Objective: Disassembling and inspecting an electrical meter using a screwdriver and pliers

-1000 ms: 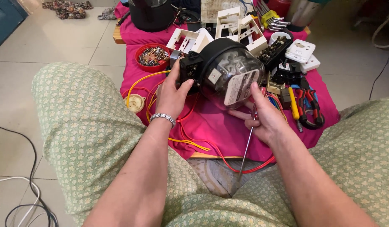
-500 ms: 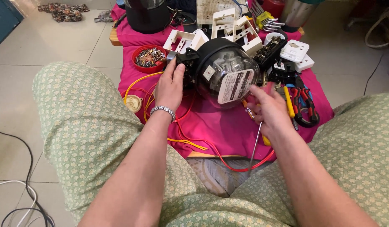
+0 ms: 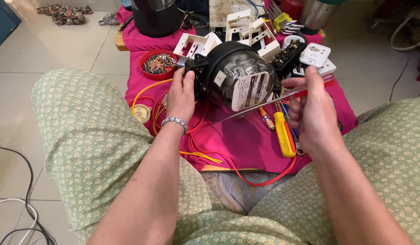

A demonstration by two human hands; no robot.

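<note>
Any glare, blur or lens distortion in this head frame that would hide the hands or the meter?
Head view: even daylight with soft shadows; window reflections glaze the meter's glass dome without hiding it. The left hand is sharp, the right hand and its red-handled screwdriver slightly soft. The wide lens bows the knees and floor tiles at the edges.

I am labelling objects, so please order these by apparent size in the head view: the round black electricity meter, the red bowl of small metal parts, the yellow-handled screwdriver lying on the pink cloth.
1. Round black electricity meter, clearly largest, though raised nearer the camera.
2. Red bowl of small metal parts and yellow-handled screwdriver: unsure; wider bowl, longer screwdriver.
</note>
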